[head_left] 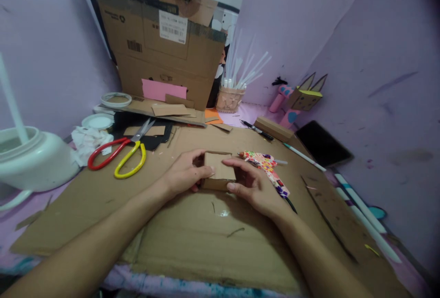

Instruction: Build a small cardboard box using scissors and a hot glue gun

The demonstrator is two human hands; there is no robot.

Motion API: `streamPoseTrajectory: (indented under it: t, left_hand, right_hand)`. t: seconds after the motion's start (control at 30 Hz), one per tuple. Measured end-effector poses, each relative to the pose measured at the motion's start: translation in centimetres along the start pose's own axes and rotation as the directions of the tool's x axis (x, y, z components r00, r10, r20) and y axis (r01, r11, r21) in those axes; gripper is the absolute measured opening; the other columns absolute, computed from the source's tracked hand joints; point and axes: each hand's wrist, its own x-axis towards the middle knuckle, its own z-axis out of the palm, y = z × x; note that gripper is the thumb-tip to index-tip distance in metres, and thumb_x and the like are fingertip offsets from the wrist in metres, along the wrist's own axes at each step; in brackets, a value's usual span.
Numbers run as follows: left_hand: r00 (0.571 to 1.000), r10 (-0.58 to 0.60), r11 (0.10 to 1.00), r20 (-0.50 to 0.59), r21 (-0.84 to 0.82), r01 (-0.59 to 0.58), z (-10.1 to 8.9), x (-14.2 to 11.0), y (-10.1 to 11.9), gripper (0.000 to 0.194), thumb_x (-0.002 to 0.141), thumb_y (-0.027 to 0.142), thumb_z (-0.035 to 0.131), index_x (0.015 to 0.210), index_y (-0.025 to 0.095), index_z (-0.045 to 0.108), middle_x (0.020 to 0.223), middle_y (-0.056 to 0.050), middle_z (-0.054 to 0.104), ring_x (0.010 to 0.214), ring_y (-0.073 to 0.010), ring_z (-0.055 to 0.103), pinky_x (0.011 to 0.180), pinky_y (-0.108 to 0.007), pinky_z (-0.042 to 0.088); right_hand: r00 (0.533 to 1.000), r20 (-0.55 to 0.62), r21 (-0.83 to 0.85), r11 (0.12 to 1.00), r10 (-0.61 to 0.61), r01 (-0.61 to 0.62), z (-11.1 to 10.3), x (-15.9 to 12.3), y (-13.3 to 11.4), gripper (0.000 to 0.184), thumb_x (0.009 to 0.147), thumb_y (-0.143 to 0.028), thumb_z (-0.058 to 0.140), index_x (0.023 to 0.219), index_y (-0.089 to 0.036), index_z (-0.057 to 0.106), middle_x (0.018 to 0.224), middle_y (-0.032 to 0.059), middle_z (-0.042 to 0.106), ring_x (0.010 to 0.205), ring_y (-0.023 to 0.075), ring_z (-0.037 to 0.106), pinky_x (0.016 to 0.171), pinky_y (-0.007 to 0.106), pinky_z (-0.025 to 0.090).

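Observation:
A small brown cardboard box [218,171] rests on a large cardboard sheet [192,238] in the middle of the view. My left hand [184,174] grips its left side, fingers curled round the edge. My right hand [252,183] holds its right side, with the thumb pressed on the front wall and the fingers bent over the top. A glue gun wrapped in flowered paper [270,169] lies just right of my right hand.
Red-and-yellow scissors [118,153] lie to the left, beside crumpled tissue [87,140] and a white pot [30,156]. A big cardboard carton [161,46] stands at the back, with a basket of white sticks [230,98]. A black tablet [321,144], a pen [256,129] and white tubes [360,206] lie right.

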Motion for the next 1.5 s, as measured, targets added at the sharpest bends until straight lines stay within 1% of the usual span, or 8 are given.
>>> streamPoseTrajectory:
  t: [0.37,0.7,0.8,0.9,0.97,1.13,1.33,1.5]
  left_hand:
    - [1.000,0.004,1.000,0.008,0.000,-0.004,0.0,0.1,-0.1,0.040,0.070,0.030,0.060,0.106,0.015,0.055,0.077,-0.001,0.055,0.053,-0.0088,0.049,0.036,-0.016,0.042]
    - [1.000,-0.008,0.988,0.015,-0.153,0.010,-0.7,0.1,-0.7,0.057,0.077,0.051,0.054,0.120,0.014,0.048,0.058,0.002,0.050,0.048,-0.0114,0.049,0.035,-0.018,0.040]
    - [0.985,0.040,0.965,-0.166,-0.251,-0.082,-0.9,0.0,-0.4,0.052,0.078,0.046,0.053,0.119,0.014,0.048,0.074,-0.003,0.058,0.048,-0.0095,0.049,0.034,-0.017,0.036]
    - [0.882,0.125,0.957,-0.455,-0.179,-0.228,-0.9,-0.7,0.0,0.033,0.072,0.031,0.058,0.101,0.015,0.057,0.086,-0.004,0.061,0.047,-0.0057,0.044,0.037,-0.017,0.032]
    - [0.825,0.198,0.964,-0.530,-0.045,-0.261,-0.6,-1.5,0.1,0.019,0.069,0.026,0.059,0.084,0.015,0.062,0.075,-0.001,0.061,0.049,-0.0070,0.045,0.041,-0.018,0.033]
    - [0.859,0.332,0.943,-0.390,0.165,-0.289,0.8,-3.2,-0.6,0.019,0.073,0.024,0.053,0.077,0.016,0.069,0.060,0.000,0.061,0.049,-0.0101,0.048,0.046,-0.021,0.037]
    - [0.907,0.222,0.973,-0.359,0.137,-0.184,1.7,-2.9,-1.6,0.043,0.082,0.029,0.050,0.122,0.017,0.055,0.071,0.000,0.065,0.060,-0.0128,0.056,0.057,-0.022,0.043]
    - [0.964,0.189,0.981,-0.189,0.069,-0.179,2.0,-2.3,-1.9,0.030,0.082,0.030,0.050,0.108,0.018,0.058,0.072,0.002,0.064,0.060,-0.0118,0.056,0.057,-0.021,0.044]
  right_hand:
    - [1.000,0.002,0.001,1.000,-0.020,0.020,0.0,0.1,0.2,0.043,0.069,-0.017,0.069,0.110,-0.030,0.062,0.116,0.0033,0.058,0.110,0.0229,0.051,0.097,0.040,0.036]
    - [0.998,-0.026,0.073,0.996,0.060,-0.058,-0.2,0.3,-0.6,0.042,0.069,-0.024,0.070,0.110,-0.027,0.061,0.106,0.0028,0.062,0.099,0.0223,0.056,0.079,0.034,0.047]
    - [0.992,-0.100,0.187,0.980,0.081,-0.061,-0.4,0.3,-0.9,0.043,0.069,-0.030,0.071,0.110,-0.028,0.060,0.107,0.0033,0.060,0.095,0.0218,0.056,0.066,0.029,0.050]
    - [0.977,-0.147,0.372,0.924,0.154,-0.090,-0.3,0.4,-1.3,0.047,0.069,-0.036,0.070,0.113,-0.027,0.057,0.101,0.0040,0.061,0.082,0.0197,0.060,0.061,0.030,0.053]
    - [0.961,-0.164,0.489,0.865,0.223,-0.117,0.0,0.5,-1.6,0.047,0.068,-0.037,0.071,0.112,-0.026,0.057,0.096,0.0037,0.062,0.074,0.0178,0.062,0.062,0.032,0.055]
    - [0.943,-0.210,0.536,0.837,0.258,-0.110,1.2,0.5,-1.7,0.049,0.066,-0.037,0.072,0.111,-0.025,0.057,0.096,0.0042,0.062,0.077,0.0192,0.062,0.068,0.038,0.057]
    - [0.941,-0.295,0.295,0.953,0.163,-0.072,1.2,0.5,-0.8,0.051,0.071,-0.040,0.069,0.118,-0.025,0.053,0.095,0.0054,0.061,0.083,0.0215,0.059,0.072,0.037,0.051]
    - [0.958,-0.282,0.050,0.998,0.060,-0.048,1.1,0.6,-0.9,0.045,0.072,-0.039,0.066,0.114,-0.025,0.057,0.105,0.0053,0.060,0.098,0.0236,0.055,0.078,0.035,0.047]
